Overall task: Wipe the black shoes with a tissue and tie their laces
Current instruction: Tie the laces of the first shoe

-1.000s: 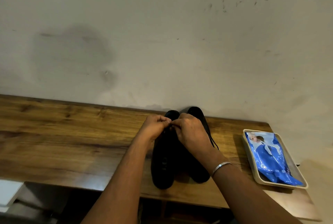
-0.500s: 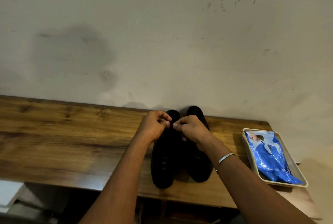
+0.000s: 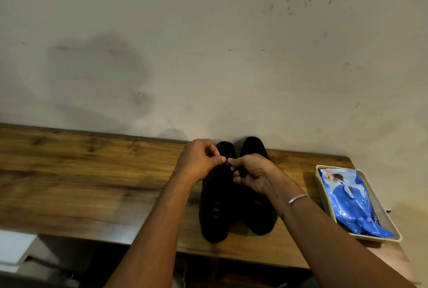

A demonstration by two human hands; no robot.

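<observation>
Two black shoes stand side by side on the wooden table (image 3: pixel 81 183), toes toward the wall: the left shoe (image 3: pixel 216 213) and the right shoe (image 3: pixel 257 216). Both my hands hover over the lace area of the left shoe. My left hand (image 3: pixel 199 160) has its fingers curled and its thumb and forefinger pinched together. My right hand (image 3: pixel 250 171) pinches toward it, fingertips almost meeting. The black lace itself is too dark to make out between the fingers. A blue tissue pack (image 3: pixel 352 204) lies in a tray to the right.
The beige tray (image 3: pixel 322 195) sits at the table's right end near the edge. A stained wall (image 3: pixel 208 56) rises directly behind the shoes. A white object (image 3: pixel 14 248) lies below the table's front edge at lower left.
My right hand has turned and slid back off the right shoe's toe, uncovering it. Both hands stay pinched together over the left shoe's laces.
</observation>
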